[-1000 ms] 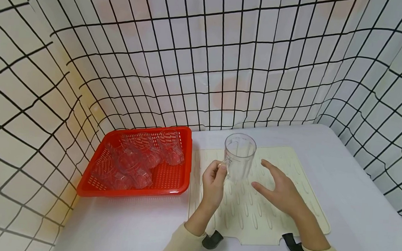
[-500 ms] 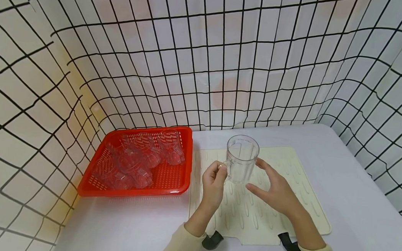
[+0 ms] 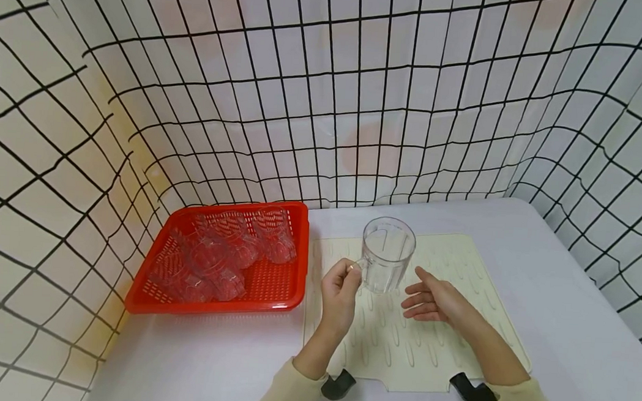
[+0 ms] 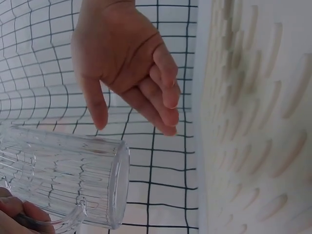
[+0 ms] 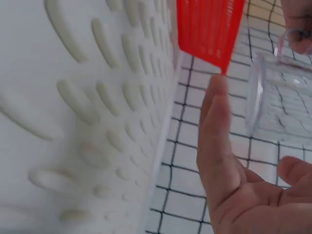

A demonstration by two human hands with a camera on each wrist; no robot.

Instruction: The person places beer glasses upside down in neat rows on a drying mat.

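Note:
A clear mug (image 3: 388,250) is held upright by its handle in my left hand (image 3: 340,294), above the cream ridged mat (image 3: 400,346). In the left wrist view the mug (image 4: 63,170) shows its base apart from the mat, with part of the left hand (image 4: 19,217) at the handle. My right hand (image 3: 438,303) is to the right of the mug, fingers extended and holding nothing. A gap shows between the right hand (image 5: 243,190) and the mug (image 5: 282,100) in the right wrist view.
A red plastic basket (image 3: 270,305) stands at the left with several clear mugs (image 3: 213,255) lying in it. Behind and on both sides rises a black wire grid (image 3: 360,105) over white sheeting. A white cloth (image 3: 206,359) covers the table.
My right hand came in close to the mug, then drew back slightly and turned, its fingers now showing. The mug shifted a little to the right in the left hand's grip.

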